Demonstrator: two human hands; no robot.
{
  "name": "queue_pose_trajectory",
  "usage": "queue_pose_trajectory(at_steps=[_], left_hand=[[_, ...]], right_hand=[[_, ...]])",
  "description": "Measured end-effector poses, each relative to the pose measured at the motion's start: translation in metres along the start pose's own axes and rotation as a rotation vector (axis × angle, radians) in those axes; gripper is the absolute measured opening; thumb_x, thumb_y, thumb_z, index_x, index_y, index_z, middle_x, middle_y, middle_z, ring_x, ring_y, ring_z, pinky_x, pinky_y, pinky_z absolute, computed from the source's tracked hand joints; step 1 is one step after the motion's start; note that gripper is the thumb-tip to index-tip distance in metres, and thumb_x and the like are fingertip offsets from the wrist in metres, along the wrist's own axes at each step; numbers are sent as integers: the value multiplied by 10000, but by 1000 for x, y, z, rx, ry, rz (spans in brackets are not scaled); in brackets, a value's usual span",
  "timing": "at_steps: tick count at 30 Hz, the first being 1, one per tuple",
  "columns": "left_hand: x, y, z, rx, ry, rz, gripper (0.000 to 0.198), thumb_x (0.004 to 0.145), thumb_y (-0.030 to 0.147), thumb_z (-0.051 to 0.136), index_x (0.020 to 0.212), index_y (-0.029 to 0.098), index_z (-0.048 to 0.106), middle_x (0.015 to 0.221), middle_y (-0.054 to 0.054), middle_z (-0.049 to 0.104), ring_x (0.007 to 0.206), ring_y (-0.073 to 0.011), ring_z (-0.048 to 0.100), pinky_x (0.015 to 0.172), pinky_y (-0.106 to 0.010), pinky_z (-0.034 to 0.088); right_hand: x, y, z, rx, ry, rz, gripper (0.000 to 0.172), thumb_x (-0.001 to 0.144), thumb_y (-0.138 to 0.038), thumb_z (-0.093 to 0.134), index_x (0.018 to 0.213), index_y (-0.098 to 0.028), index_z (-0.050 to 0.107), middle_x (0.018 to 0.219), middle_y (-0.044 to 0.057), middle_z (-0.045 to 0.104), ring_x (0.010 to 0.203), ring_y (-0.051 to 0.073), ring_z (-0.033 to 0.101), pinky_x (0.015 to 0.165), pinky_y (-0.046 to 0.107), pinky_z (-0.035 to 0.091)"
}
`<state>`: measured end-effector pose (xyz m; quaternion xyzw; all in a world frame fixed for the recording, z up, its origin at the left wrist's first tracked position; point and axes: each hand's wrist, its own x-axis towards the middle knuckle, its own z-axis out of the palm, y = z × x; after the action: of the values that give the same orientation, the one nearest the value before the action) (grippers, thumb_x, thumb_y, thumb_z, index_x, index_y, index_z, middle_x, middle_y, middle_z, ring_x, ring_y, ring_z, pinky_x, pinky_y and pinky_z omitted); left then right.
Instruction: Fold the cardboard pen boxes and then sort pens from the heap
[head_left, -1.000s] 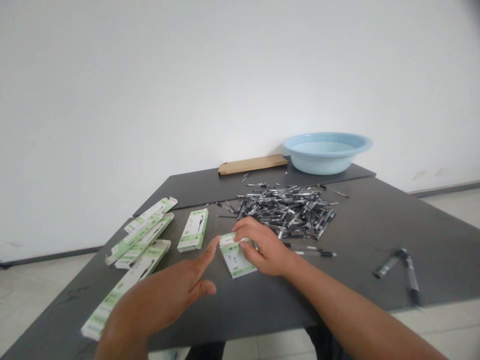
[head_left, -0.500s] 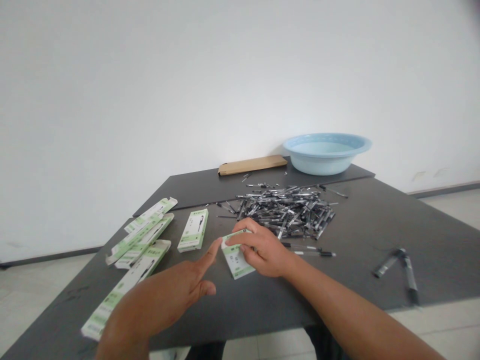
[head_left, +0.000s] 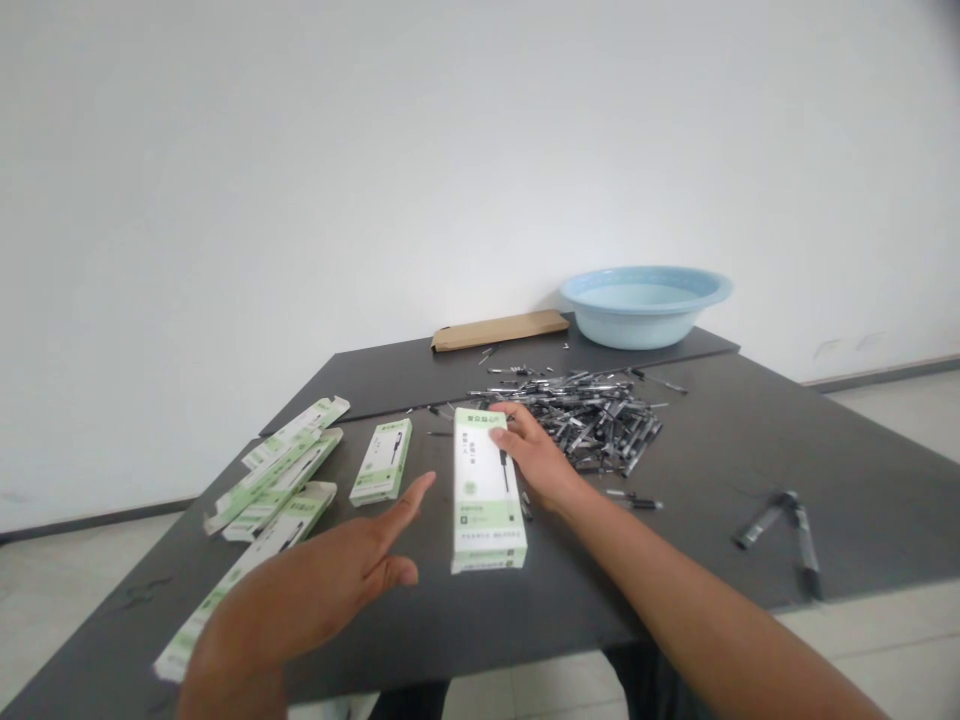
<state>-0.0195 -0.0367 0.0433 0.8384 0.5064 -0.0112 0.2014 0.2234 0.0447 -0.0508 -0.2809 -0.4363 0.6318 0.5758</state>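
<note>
My right hand (head_left: 531, 452) grips a white and green pen box (head_left: 486, 505) by its far right side, thumb on top. The box is closed at its near end and tilts toward me. My left hand (head_left: 379, 555) hovers to the left of that box, fingers stretched out and thumb apart, touching nothing. Beyond the left hand a second pen box (head_left: 381, 460) lies closed on the dark table (head_left: 465, 630). Several flattened or opened pen boxes (head_left: 281, 490) overlap at the left, partly hidden by my left forearm.
A heap of black and clear pens (head_left: 600, 415) lies behind my right hand, with a few loose pens (head_left: 636, 500) nearby. At the right front rest two more pens (head_left: 806, 550), blurred. A light blue basin (head_left: 645, 310) and a flat brown cardboard piece (head_left: 499, 330) stand at the back.
My right hand has lifted the pen box and tipped it up, so more of its printed face shows. The left hand has drawn slightly away from it.
</note>
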Motion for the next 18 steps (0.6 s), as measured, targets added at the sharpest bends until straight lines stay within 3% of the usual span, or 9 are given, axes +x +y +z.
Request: queue_pose_trajectory(at_steps=[4,8,11,14,18], left_hand=[[11,10,-5,-3,-70,-1,751,935,581,366,1519,218,65,1374,-127,518,1188,-290,527,950,-359,411],[27,24,-11,-12,-75,66,844,913,615,382,1516,167,-3,1476,-154,366,1274,-311,436,1002,-380,366],[38,31,-14,-33,-73,96,848,912,565,431,1515,174,-20,1520,-124,276,1301,-299,401,1019,-363,347],[47,29,-14,-58,-91,86,818,904,538,463,1519,198,45,1469,-111,393,1228,-299,487,987,-355,382],[57,14,-14,-70,-90,86,806,908,512,463,1517,153,76,1379,-141,508,1131,-300,554,962,-374,400]], right_hand=[[3,3,0,135,-1,369,290,785,-187,611,1063,-203,527,672,-34,614,537,111,581,520,219,465],[0,1,-2,147,-50,559,122,833,-171,511,905,-120,595,632,20,635,491,110,576,468,209,452],[-3,-2,0,163,-87,633,242,887,-237,403,894,-104,605,642,66,657,517,143,609,492,253,491],[-7,-4,3,240,-162,633,273,881,-244,393,937,-90,611,713,102,685,621,173,659,578,296,531],[-13,2,4,241,-363,503,295,748,-199,608,1023,-92,613,873,110,699,718,188,686,722,355,545]])
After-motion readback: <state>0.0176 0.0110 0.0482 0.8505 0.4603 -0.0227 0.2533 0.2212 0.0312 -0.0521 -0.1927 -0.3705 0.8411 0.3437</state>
